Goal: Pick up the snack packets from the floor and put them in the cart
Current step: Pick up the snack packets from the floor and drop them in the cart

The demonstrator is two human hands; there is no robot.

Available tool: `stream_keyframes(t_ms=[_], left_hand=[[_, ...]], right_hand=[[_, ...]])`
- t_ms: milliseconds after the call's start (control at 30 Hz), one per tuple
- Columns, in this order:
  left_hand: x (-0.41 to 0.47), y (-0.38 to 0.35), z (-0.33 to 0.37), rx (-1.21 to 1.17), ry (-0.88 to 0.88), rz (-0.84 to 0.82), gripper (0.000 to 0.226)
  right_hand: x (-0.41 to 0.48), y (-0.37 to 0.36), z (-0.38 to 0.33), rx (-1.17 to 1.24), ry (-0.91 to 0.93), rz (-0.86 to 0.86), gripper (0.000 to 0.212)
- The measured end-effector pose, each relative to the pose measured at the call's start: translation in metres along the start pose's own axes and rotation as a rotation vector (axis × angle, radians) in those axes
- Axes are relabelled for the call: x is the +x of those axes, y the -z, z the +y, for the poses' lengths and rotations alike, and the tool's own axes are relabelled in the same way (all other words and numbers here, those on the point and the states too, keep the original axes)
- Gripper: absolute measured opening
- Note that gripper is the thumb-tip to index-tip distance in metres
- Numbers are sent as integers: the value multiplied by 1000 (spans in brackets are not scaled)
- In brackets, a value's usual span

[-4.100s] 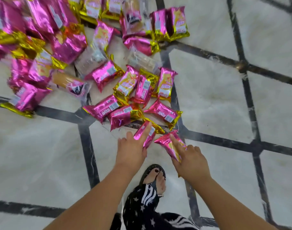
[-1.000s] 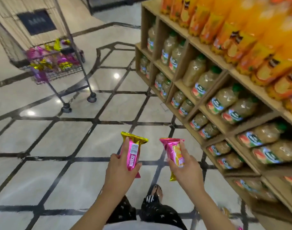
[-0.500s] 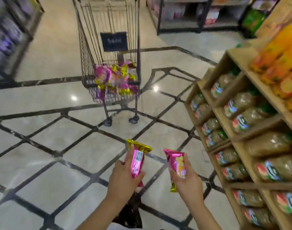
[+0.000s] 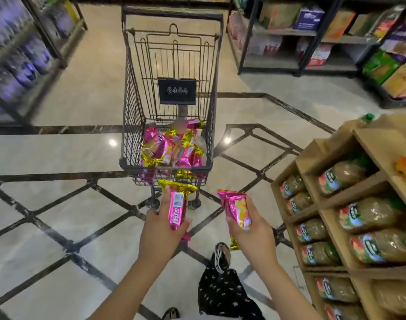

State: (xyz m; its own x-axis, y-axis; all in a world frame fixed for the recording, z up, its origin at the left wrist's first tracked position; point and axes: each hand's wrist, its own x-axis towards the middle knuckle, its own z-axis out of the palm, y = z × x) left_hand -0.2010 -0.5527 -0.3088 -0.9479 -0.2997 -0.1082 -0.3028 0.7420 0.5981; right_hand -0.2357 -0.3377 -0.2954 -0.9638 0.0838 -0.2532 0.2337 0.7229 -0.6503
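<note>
My left hand (image 4: 160, 234) grips a pink snack packet with gold ends (image 4: 177, 207), held upright. In my right hand (image 4: 255, 234) is a second pink packet (image 4: 237, 212), also upright. Both packets hang just short of the near end of a dark wire shopping cart (image 4: 128, 107), which stands straight ahead. The cart's basket holds a heap of several pink and gold packets (image 4: 174, 146). No packets on the floor are in view.
A wooden shelf unit with bagged goods (image 4: 350, 215) stands close on my right. Metal shelving (image 4: 289, 33) is at the far right, blurred shelving (image 4: 24, 61) at the far left. Marble floor with dark lines (image 4: 58, 204) surrounds the cart. My patterned trouser leg and sandal (image 4: 220, 262) are below.
I have turned from the floor pile and walked toward the cart with a packet in each hand. The cart now stands much nearer and centred ahead.
</note>
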Motion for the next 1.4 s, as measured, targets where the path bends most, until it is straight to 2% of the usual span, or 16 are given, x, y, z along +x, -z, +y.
stream_keyframes(t_ms=[200,333,600,800,1000,1233,1333,1400], left_hand=[[68,-7,25,11,111,58,101],[105,-7,38,-40,177,114,101],[175,-3,19,-3,230,66,102],[278,32,-19,-16,167,-2,102],[366,74,-43,13,114,-57,100],[441,71,-45,67,67,-187,95],[459,62,-42,219,61,-170,96],[462,56,-34,361,88,-256,95]], right_hand=[[103,26,-19,-14,56,-81,76],[165,37,-42,-111,114,-190,78],[235,-5,-111,-100,178,-297,76],[286,-56,-175,-10,137,-226,75],[333,-100,-246,-127,125,-184,79],[386,-129,-269,-166,31,-55,85],[396,-133,-266,-274,-19,-85,89],[391,-129,-258,-373,-8,-95,90]])
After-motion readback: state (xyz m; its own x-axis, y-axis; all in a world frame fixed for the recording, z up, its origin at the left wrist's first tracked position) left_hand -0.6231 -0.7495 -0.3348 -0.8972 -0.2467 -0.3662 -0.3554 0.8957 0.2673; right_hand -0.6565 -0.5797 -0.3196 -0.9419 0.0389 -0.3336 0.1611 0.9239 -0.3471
